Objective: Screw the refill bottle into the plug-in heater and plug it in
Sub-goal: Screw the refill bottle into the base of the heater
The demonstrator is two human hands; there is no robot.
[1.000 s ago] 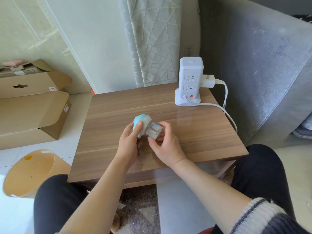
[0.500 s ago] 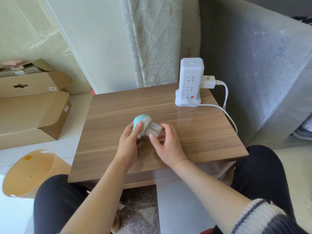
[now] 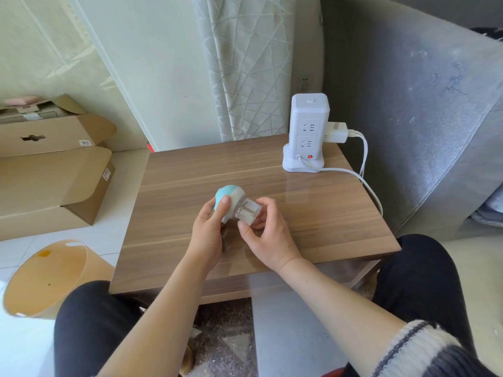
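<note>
Just above the wooden table (image 3: 313, 213) I hold the plug-in heater (image 3: 231, 195), a white body with a teal dome, lying on its side. My left hand (image 3: 208, 232) grips it with the thumb on the dome. A clear refill bottle (image 3: 249, 212) sticks out of the heater toward the right. My right hand (image 3: 268, 235) has its thumb and fingers closed around that bottle. A white tower power strip (image 3: 307, 131) with free sockets facing me stands at the table's far right corner.
A white adapter (image 3: 337, 131) is plugged into the tower's right side, and white cables (image 3: 364, 183) trail off the table's right edge. Grey sofa at right. Open cardboard boxes (image 3: 54, 170) and a beige bin (image 3: 46, 278) sit on the floor at left. My knees flank the table.
The right hand's fingers have shifted around the bottle, and the bottle has turned in the heater. Both hands stay in the same place over the table.
</note>
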